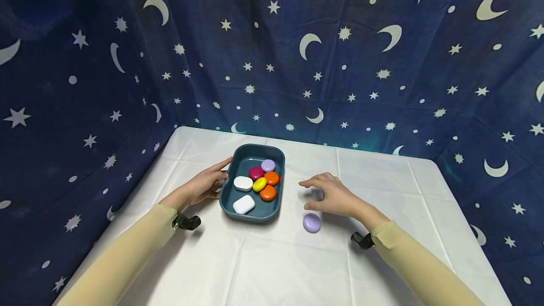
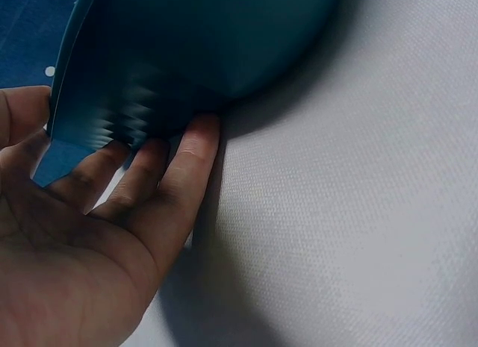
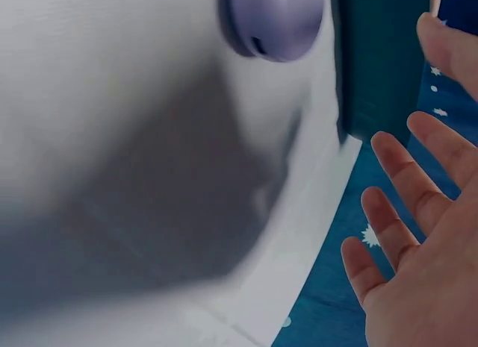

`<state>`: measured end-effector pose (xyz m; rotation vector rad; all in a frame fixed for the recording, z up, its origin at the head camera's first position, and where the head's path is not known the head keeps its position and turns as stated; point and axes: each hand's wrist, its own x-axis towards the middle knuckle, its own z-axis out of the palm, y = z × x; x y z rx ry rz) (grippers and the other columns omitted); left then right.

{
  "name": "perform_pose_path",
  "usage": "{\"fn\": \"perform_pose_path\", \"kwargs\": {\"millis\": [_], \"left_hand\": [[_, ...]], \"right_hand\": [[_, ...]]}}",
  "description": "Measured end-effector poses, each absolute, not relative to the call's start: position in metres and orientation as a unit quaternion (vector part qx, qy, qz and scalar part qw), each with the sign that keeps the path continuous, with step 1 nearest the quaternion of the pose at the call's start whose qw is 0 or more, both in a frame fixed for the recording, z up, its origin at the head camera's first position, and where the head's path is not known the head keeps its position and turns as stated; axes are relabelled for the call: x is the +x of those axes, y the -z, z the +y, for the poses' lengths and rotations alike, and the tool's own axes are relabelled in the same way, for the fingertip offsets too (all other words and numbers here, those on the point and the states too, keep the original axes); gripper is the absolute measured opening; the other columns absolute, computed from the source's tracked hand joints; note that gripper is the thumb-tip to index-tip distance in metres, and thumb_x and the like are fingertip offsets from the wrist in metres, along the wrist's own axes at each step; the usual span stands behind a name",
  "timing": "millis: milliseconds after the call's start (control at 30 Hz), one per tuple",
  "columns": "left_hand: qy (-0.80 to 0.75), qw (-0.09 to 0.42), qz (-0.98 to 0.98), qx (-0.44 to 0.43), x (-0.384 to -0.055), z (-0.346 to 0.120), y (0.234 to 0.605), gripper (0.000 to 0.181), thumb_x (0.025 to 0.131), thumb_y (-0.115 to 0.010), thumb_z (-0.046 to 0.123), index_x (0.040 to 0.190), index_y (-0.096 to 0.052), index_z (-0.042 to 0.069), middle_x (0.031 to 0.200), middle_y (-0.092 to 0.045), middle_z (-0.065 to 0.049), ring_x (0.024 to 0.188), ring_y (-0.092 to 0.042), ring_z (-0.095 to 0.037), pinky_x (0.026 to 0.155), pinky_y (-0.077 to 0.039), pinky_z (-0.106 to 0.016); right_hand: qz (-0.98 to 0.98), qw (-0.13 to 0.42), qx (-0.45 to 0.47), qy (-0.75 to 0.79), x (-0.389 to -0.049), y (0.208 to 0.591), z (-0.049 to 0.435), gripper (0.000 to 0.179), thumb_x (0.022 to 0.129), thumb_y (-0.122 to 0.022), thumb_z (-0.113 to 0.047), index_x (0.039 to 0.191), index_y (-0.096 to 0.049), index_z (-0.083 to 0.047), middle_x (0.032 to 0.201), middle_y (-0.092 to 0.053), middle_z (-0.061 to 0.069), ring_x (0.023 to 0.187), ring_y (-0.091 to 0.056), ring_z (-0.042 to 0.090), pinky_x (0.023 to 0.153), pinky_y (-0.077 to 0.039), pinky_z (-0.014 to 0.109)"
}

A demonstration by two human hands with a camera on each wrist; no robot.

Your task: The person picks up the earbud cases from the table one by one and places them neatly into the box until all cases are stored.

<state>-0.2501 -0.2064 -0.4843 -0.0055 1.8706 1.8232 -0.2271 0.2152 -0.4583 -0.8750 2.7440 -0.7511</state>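
Observation:
A dark teal tray (image 1: pixel 227 209) sits left of centre on the table. Inside it lie several smooth, pebble-like pieces: a lilac one (image 1: pixel 268 165), a crimson one (image 1: pixel 256 173), a yellow one (image 1: pixel 259 184), two orange ones and two white ones. My left hand (image 1: pixel 206 184) touches the tray's left side; the left wrist view shows its fingertips against the outer wall (image 2: pixel 187 56). To the right of the tray, my right hand (image 1: pixel 333 196) hovers with fingers spread and nothing in them. Just below its thumb, a lilac round piece (image 1: pixel 312 223) rests on the cloth.
White cloth (image 1: pixel 272 268) covers the table. Dark blue curtains (image 1: pixel 289 51) with moons and stars hang behind and on both sides. A black wrist camera (image 1: pixel 187 222) is strapped to the left wrist, another (image 1: pixel 362 240) to the right.

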Motion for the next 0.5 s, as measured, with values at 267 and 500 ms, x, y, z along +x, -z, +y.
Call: {"fn": "perform_pose_path", "kwargs": {"millis": [267,500], "left_hand": [[-0.672,0.261,0.693,-0.001,-0.25,-0.207,0.484,0.063,0.107,-0.046,0.018,0.163,-0.026,0.04,0.115,-0.071,-0.01,0.102,-0.064,-0.017,0.075,-0.053,-0.039],[-0.671,0.264,0.692,0.003,-0.251,-0.208,0.484,0.064,0.107,-0.046,0.018,0.163,-0.024,0.039,0.118,-0.07,-0.01,0.105,-0.064,-0.017,0.076,-0.053,-0.038]], "right_hand": [[0.909,0.108,-0.308,0.259,-0.21,0.467,0.225,0.072,0.08,-0.083,-0.056,0.142,-0.062,-0.026,0.129,-0.062,-0.008,0.123,-0.047,0.018,0.103,-0.038,0.051],[0.907,0.119,-0.312,0.258,-0.199,0.475,0.234,0.076,0.078,-0.084,-0.055,0.144,-0.06,-0.026,0.129,-0.062,-0.009,0.122,-0.049,0.013,0.104,-0.04,0.047]]}}
